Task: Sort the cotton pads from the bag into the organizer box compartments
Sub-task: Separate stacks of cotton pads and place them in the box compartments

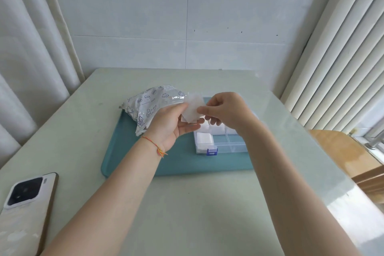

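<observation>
Head camera looks down on a pale table (187, 203) with a teal tray (182, 162) lying on it. Above the tray, the left hand (172, 124) and the right hand (224, 112) meet on one white cotton pad (193, 108): the left hand's thumb and curled fingers pinch its 9 o'clock edge, while the right hand pinches its 3 o'clock edge, the pad held tilted and clear of everything below. A red string bracelet (154, 145) circles the left wrist. On the tray, at 10 o'clock from the hands, lies the crumpled printed bag (147, 106), its mouth turned toward the pad. Directly beneath the hands sits the clear organizer box (232, 143) with a blue latch (212, 151) on its near wall; its near-left compartment holds a stack of white pads (204, 138), and more white pads show in the compartments behind, partly hidden by the hands. At 8 o'clock, off the tray, a white phone (25, 210) lies face down on the table
</observation>
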Demonstrator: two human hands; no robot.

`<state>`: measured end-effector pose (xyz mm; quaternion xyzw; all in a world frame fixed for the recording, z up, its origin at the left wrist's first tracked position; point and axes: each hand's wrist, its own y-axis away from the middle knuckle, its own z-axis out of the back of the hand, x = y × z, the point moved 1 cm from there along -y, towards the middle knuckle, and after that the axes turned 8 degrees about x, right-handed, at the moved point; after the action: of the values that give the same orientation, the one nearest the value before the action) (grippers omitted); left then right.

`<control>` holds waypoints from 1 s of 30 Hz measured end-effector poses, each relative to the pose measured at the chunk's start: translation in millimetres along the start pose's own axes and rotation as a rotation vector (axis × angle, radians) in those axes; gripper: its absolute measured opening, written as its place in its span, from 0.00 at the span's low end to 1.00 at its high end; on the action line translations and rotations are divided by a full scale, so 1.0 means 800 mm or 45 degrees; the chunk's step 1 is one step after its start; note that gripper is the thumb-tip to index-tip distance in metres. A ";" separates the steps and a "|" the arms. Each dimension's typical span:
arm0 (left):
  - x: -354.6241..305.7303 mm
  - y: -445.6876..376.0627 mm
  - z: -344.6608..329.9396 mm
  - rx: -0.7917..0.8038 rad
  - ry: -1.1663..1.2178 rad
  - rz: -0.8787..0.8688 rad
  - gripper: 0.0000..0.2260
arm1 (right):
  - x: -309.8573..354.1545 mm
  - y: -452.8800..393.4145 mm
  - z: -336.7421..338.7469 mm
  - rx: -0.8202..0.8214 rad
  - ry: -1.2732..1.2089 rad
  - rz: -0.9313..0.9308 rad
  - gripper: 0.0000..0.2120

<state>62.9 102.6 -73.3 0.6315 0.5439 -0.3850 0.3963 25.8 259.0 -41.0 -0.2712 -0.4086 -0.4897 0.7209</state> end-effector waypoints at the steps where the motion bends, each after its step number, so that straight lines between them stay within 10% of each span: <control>1: 0.000 0.000 0.001 -0.014 -0.071 -0.001 0.11 | -0.001 0.000 0.000 -0.002 -0.013 0.000 0.09; 19: -0.008 -0.002 0.036 -0.215 -0.525 -0.069 0.05 | -0.005 0.011 0.041 0.141 -0.395 0.090 0.04; 30: -0.011 0.011 0.021 0.108 -0.468 0.060 0.06 | 0.002 0.003 -0.001 0.013 0.155 0.105 0.07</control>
<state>69.4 83.4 -71.1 0.5791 0.4307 -0.5071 0.4711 28.8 258.4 -40.0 -0.2537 -0.3552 -0.4730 0.7653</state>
